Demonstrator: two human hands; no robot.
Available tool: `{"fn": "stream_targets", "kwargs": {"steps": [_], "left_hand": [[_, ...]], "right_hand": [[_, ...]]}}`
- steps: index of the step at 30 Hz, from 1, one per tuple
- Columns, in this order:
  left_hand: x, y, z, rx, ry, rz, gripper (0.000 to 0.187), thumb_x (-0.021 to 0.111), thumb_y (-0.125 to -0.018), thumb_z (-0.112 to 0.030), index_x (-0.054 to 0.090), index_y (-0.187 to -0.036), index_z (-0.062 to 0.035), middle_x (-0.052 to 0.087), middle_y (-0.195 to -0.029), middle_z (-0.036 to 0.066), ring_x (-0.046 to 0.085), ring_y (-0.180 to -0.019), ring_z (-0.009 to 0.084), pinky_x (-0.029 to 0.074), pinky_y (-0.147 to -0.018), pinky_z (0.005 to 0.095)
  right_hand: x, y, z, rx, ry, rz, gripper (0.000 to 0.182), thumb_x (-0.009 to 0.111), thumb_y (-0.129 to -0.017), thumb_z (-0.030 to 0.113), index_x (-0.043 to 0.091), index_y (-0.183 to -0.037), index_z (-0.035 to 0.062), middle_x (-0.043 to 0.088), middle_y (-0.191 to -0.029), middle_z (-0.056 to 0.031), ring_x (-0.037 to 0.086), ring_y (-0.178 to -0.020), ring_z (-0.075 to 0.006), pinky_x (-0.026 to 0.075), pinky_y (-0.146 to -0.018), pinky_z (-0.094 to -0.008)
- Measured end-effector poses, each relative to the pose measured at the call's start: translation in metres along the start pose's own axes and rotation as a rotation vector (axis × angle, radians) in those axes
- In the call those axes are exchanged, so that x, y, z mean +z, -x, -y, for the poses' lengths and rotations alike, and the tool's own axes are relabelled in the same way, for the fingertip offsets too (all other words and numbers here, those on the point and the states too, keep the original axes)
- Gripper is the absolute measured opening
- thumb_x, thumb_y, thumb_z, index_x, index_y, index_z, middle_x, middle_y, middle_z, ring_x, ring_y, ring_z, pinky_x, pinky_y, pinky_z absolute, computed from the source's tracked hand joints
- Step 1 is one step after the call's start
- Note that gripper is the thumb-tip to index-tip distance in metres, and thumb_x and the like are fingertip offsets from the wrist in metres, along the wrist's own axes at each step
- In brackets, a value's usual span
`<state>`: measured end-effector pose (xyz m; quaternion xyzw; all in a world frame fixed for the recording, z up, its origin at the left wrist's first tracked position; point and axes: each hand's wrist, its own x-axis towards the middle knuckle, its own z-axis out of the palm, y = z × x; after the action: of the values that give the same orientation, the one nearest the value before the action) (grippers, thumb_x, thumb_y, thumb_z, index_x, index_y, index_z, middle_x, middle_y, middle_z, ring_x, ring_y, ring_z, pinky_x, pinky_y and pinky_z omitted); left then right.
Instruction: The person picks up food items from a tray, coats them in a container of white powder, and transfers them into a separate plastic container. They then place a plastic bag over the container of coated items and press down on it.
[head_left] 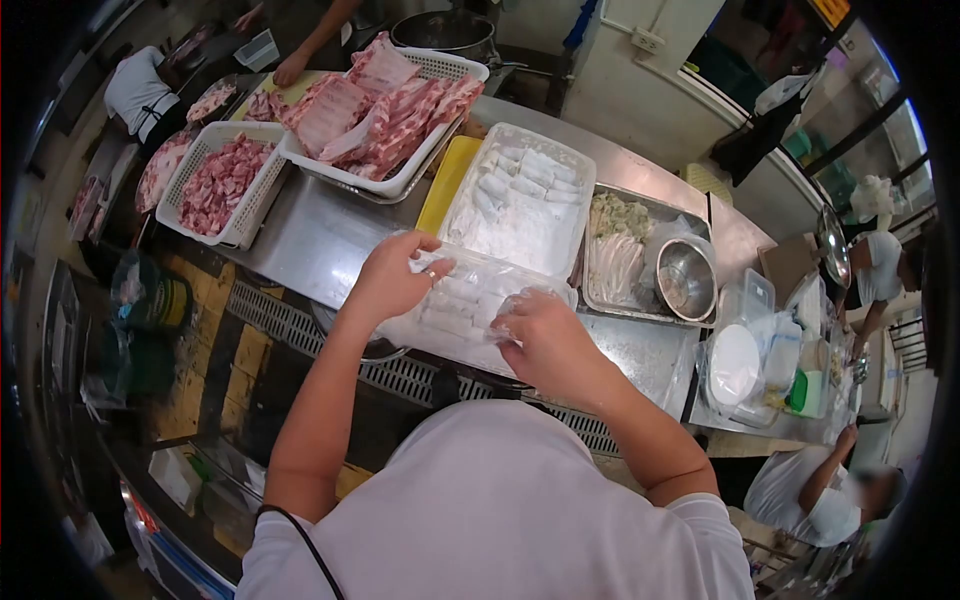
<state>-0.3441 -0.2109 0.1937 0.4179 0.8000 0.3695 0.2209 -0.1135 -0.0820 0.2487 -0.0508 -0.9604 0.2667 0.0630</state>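
Observation:
My left hand [398, 275] is closed on clear plastic film [478, 272] at the left of a shallow container [465, 352] near the table edge. My right hand [545, 335] has its fingers bunched on the film at the other side. Several white, powdered rolls [450, 308] lie in rows under the film. Just beyond stands a white tray [574, 262] with powder in it and more coated rolls [530, 175] at its far end. My fingers partly cover the film's edges.
Raw rib slabs [385, 105] fill a white basket at the back left, beside a basket of cut meat [228, 180]. A yellow board [450, 180] adjoins the white tray. Right of it, a metal tray [650, 225] holds pale food and a steel bowl [686, 280]. Other people work nearby.

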Motion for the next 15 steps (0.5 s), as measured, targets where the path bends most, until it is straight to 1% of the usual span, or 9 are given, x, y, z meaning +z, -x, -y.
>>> {"fn": "stream_targets", "kwargs": {"steps": [1, 2, 5, 8, 11, 14, 15], "left_hand": [[-0.001, -0.005, 0.0, -0.018, -0.207, 0.015, 0.042, 0.08, -0.092, -0.035, 0.073, -0.115, -0.0005, 0.076, -0.108, 0.016, 0.072, -0.1, 0.0299, 0.056, -0.092, 0.0398], [-0.001, -0.008, -0.001, -0.093, -0.329, 0.141, 0.057, 0.08, -0.089, -0.049, 0.072, -0.121, -0.0028, 0.075, -0.112, 0.017, 0.071, -0.107, 0.0359, 0.055, -0.095, 0.044], [0.001, -0.002, -0.021, -0.168, -0.346, 0.298, 0.057, 0.079, -0.089, -0.05, 0.072, -0.121, -0.0036, 0.076, -0.11, 0.015, 0.071, -0.106, 0.0339, 0.054, -0.095, 0.0427], [0.007, 0.002, -0.02, -0.059, -0.335, 0.243, 0.052, 0.083, -0.088, -0.044, 0.072, -0.116, -0.0026, 0.076, -0.105, 0.017, 0.072, -0.099, 0.0334, 0.056, -0.086, 0.0415], [0.004, 0.009, -0.028, -0.162, -0.307, 0.242, 0.047, 0.082, -0.088, -0.044, 0.074, -0.108, -0.0029, 0.077, -0.098, 0.015, 0.073, -0.093, 0.0321, 0.056, -0.083, 0.0419], [-0.003, 0.025, -0.031, -0.169, -0.367, 0.291, 0.041, 0.082, -0.089, -0.042, 0.075, -0.1, -0.0024, 0.076, -0.092, 0.014, 0.073, -0.088, 0.0317, 0.056, -0.08, 0.0419], [-0.001, 0.033, -0.031, -0.158, -0.318, 0.297, 0.04, 0.082, -0.09, -0.041, 0.075, -0.098, -0.0024, 0.076, -0.091, 0.014, 0.073, -0.087, 0.0318, 0.057, -0.079, 0.0417]], "right_hand": [[-0.007, 0.002, 0.002, -0.037, 0.048, -0.014, 0.017, 0.075, -0.077, 0.006, 0.078, -0.094, 0.0071, 0.07, -0.099, -0.014, 0.063, -0.102, -0.0362, 0.051, -0.09, -0.0478], [-0.012, 0.002, 0.002, -0.073, 0.097, -0.029, 0.018, 0.075, -0.076, 0.007, 0.077, -0.094, 0.009, 0.068, -0.096, -0.0127, 0.063, -0.102, -0.0341, 0.05, -0.089, -0.0479], [-0.011, 0.007, -0.003, -0.118, 0.069, -0.177, 0.019, 0.076, -0.073, 0.004, 0.076, -0.092, 0.0092, 0.067, -0.096, -0.0104, 0.061, -0.101, -0.0347, 0.049, -0.088, -0.049], [-0.016, 0.001, -0.011, -0.198, 0.088, -0.331, 0.021, 0.077, -0.071, 0.002, 0.074, -0.091, 0.0093, 0.065, -0.098, -0.0099, 0.06, -0.099, -0.0349, 0.049, -0.088, -0.0486], [-0.027, -0.006, -0.008, -0.23, 0.107, -0.403, 0.023, 0.078, -0.07, 0.001, 0.073, -0.09, 0.0096, 0.065, -0.099, -0.0095, 0.06, -0.098, -0.0353, 0.049, -0.088, -0.0482], [-0.041, -0.002, -0.014, -0.276, 0.125, -0.37, 0.024, 0.079, -0.069, 0.002, 0.072, -0.091, 0.0094, 0.065, -0.1, -0.0086, 0.061, -0.098, -0.0341, 0.049, -0.089, -0.047], [-0.046, 0.002, -0.018, -0.253, 0.108, -0.351, 0.023, 0.079, -0.069, 0.002, 0.073, -0.09, 0.0091, 0.065, -0.099, -0.0086, 0.061, -0.098, -0.0336, 0.049, -0.089, -0.0468]]}}
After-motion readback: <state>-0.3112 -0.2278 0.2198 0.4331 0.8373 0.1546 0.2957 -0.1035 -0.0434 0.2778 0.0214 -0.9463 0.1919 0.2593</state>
